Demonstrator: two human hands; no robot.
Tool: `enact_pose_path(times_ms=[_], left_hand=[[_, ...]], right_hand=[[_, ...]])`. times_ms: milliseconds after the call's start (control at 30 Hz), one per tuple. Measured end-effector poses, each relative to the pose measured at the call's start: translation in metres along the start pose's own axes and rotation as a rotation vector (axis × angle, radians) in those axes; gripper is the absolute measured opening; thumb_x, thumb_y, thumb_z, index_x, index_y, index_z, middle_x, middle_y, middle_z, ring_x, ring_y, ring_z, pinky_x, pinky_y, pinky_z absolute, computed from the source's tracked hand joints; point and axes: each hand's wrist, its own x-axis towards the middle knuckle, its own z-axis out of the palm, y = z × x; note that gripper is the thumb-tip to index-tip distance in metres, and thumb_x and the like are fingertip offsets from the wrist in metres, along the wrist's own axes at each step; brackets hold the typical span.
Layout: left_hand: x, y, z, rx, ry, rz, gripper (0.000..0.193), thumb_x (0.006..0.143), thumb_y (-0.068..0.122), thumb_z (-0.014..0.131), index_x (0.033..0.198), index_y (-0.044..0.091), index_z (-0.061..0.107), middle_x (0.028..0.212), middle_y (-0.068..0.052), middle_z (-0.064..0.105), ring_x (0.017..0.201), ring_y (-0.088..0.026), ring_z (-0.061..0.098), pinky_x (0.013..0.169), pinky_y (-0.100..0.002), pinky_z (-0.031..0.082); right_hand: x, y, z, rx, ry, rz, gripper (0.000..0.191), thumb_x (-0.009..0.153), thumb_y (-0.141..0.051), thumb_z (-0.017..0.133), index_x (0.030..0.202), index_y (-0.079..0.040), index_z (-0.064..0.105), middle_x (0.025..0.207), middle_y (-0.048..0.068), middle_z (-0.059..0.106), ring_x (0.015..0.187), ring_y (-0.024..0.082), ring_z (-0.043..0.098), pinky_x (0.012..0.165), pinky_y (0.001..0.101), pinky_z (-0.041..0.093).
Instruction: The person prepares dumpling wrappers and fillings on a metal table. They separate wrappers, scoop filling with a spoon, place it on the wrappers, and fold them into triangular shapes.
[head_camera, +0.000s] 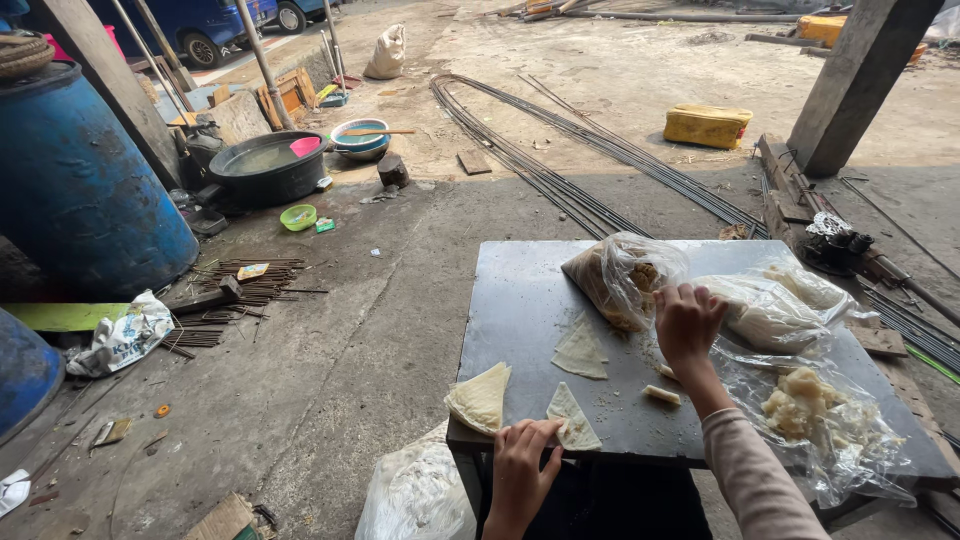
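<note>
From the head camera, the person stood at a dark metal table (520, 290) set on a rough concrete yard. The left hand (520, 470) lay at the near edge, its fingers curled down onto a folded triangular wrapper (574, 420), pinning it against the tabletop more than lifting it. The wrapper sat near the table's front edge, its long axis running roughly away from the person, the narrow tip pointing toward the far side. It looked thin, pale and limp, so it would likely be light, floppy and easy to tear; a pinch along the folded edge, not the tip, seemed the safest hold. The right hand (686, 325) reached further in, fingers bent and closed loosely at the mouth of a clear plastic bag (622, 280) of brownish filling; whether it gripped anything inside could not be told. A second folded wrapper (480, 398) overhung the near left corner, and a flat wrapper (581, 352) lay between the hands. A small pale lump (662, 394) rested just beside the right wrist. Two more plastic bags (790, 300) of whitish dough lay on the right. On the ground were steel rods (560, 170), a blue drum (80, 190) and a black basin (265, 165).
</note>
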Motion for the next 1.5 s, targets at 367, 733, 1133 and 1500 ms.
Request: enact_pose_path(times_ms=[367, 733, 1133, 1500], left_hand=[[-0.001, -0.011, -0.01, -0.014, -0.005, 0.01, 0.033, 0.086, 0.016, 0.079, 0.117, 0.012, 0.069, 0.118, 0.001, 0.071, 0.117, -0.02, 0.061, 0.1, -0.04, 0.04], [-0.001, -0.012, -0.007, -0.006, 0.013, 0.017, 0.031, 0.087, 0.016, 0.077, 0.116, 0.012, 0.069, 0.118, 0.002, 0.071, 0.116, -0.02, 0.061, 0.099, -0.04, 0.041], [-0.004, -0.006, 0.018, 0.021, -0.017, -0.069, 0.038, 0.086, 0.019, 0.077, 0.121, 0.011, 0.064, 0.118, -0.003, 0.069, 0.118, -0.021, 0.061, 0.101, -0.042, 0.042], [-0.005, -0.002, 0.021, 0.021, -0.013, -0.076, 0.04, 0.085, 0.019, 0.078, 0.121, 0.012, 0.063, 0.116, -0.002, 0.07, 0.117, -0.021, 0.063, 0.1, -0.042, 0.043]], right_hand=[[0.004, 0.006, 0.01, 0.438, -0.32, 0.498, 0.032, 0.104, -0.041, 0.059, 0.105, -0.016, 0.078, 0.093, 0.008, 0.076, 0.101, 0.028, 0.067, 0.104, 0.052, 0.033], [-0.049, 0.038, -0.04, 0.585, -0.184, 0.386, 0.032, 0.102, -0.036, 0.063, 0.099, -0.009, 0.078, 0.084, 0.007, 0.071, 0.09, 0.025, 0.064, 0.091, 0.043, 0.04], [-0.138, -0.031, -0.128, 0.78, -0.155, -0.087, 0.014, 0.093, -0.025, 0.069, 0.087, -0.012, 0.072, 0.076, -0.003, 0.063, 0.077, 0.015, 0.057, 0.084, 0.0346, 0.036], [-0.15, -0.03, -0.154, 0.41, 0.315, -0.587, 0.021, 0.092, -0.029, 0.073, 0.107, -0.016, 0.067, 0.085, -0.007, 0.057, 0.08, 0.01, 0.052, 0.086, 0.0352, 0.036]])
